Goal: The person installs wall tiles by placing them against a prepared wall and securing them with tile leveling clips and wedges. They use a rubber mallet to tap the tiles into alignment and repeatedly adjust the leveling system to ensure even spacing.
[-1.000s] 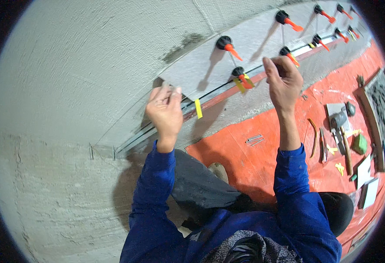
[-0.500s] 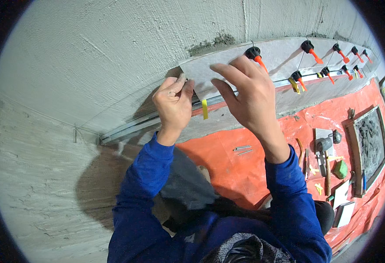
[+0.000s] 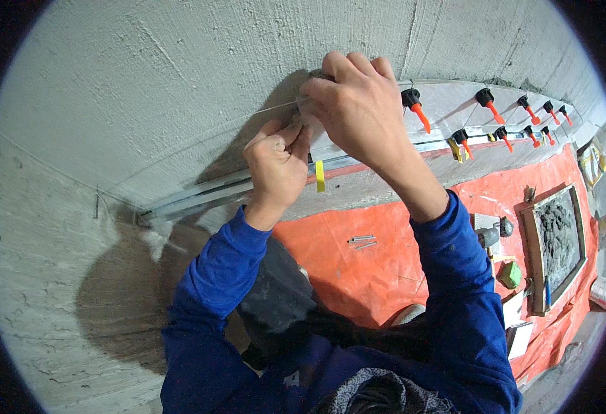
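My left hand (image 3: 275, 169) is closed at the left end of the pale tile strip (image 3: 442, 110) on the rendered wall, thumb and fingers pinched on something small that I cannot make out. My right hand (image 3: 358, 110) curls over the strip's upper left corner just above the left one, its fingertips hidden. Black levelling clamps with orange handles (image 3: 420, 110) stand along the strip to the right. A yellow tape tab (image 3: 320, 176) hangs below my hands, by a metal rail (image 3: 213, 194) that runs along the strip's lower edge.
An orange sheet (image 3: 337, 276) covers the floor below. On it lie thin metal pins (image 3: 361, 241), a rubber mallet (image 3: 489, 234), a green block (image 3: 510, 274), white pieces (image 3: 519, 339) and a framed tray of grey mortar (image 3: 537, 241), all but the pins at the right.
My right hand has moved left and up from the clamps onto the strip's left corner and curled. My left hand stays pinched at that end. The whole view has shifted.
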{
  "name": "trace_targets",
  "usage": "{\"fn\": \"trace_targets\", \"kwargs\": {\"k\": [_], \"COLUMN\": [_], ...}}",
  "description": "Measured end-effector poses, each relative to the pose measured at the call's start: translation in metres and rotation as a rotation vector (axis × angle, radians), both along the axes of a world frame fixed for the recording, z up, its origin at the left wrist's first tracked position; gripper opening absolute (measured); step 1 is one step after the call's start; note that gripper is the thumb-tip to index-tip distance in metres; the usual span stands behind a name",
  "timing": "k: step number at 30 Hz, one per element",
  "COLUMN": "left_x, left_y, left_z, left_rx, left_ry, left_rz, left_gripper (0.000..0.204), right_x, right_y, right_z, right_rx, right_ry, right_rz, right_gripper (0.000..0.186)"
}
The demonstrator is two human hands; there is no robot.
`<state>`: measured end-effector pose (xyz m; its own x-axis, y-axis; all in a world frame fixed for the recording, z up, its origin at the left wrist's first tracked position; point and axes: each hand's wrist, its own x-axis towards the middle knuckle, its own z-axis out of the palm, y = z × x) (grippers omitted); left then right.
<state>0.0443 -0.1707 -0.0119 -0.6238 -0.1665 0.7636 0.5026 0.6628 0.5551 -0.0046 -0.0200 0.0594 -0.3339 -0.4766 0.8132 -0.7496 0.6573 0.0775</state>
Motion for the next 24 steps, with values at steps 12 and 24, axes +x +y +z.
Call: {"fn": "trace_targets", "kwargs": {"k": [12, 24], "left_x": [0.004, 0.005], "left_y": [0.000, -0.001], "left_z": [0.006, 0.001], "left_rx": [-0.033, 0.088], "left_ry": [-0.009, -0.104], "left_rz": [0.009, -0.072], "left_gripper": [0.012, 0.013], "right_x": [-0.004, 0.058], "right_y": [-0.004, 0.032], "right_z": [0.002, -0.066], "right_rx": [-0.001, 0.106], "right_ry": [-0.004, -0.745], "right_rz": [0.020, 0.280], "right_gripper": [0.012, 0.027]}}
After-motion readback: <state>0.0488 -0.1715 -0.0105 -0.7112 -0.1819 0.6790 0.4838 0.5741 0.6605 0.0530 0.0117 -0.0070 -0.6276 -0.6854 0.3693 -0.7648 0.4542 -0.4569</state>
